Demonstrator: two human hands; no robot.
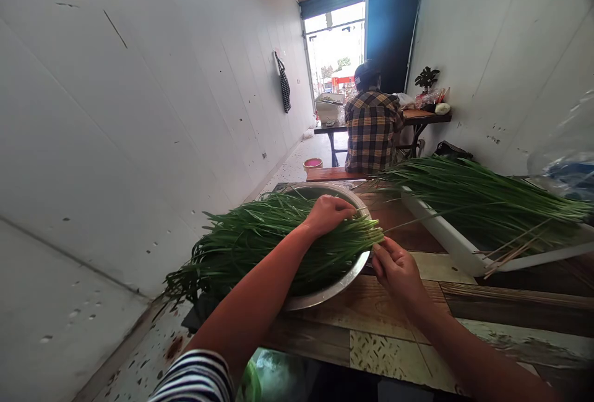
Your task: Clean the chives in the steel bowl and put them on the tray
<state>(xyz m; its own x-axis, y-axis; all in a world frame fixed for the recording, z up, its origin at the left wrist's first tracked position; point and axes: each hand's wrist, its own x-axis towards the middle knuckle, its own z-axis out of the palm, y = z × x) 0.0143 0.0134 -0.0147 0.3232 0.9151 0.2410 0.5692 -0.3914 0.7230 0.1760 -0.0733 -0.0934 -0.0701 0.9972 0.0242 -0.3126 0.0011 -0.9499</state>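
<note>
A thick bunch of long green chives [260, 244] lies across a wide metal basin [334, 287] on a patterned wooden table [385, 328]. My left hand [328, 213] rests on top of the bunch near its cut ends, fingers curled down over the stalks. My right hand [396, 266] sits just right of the cut ends, its fingers pinched together around the tip of a stalk or two. A second, larger heap of chives [482, 195] fills a white tray [459, 247] at the right, with some pale dry stalks sticking out.
A white wall runs close along the left. A person in a plaid shirt [371, 133] sits with their back to me at a far table [422, 117] by the open doorway. A clear plastic bag [566, 154] hangs at the right edge.
</note>
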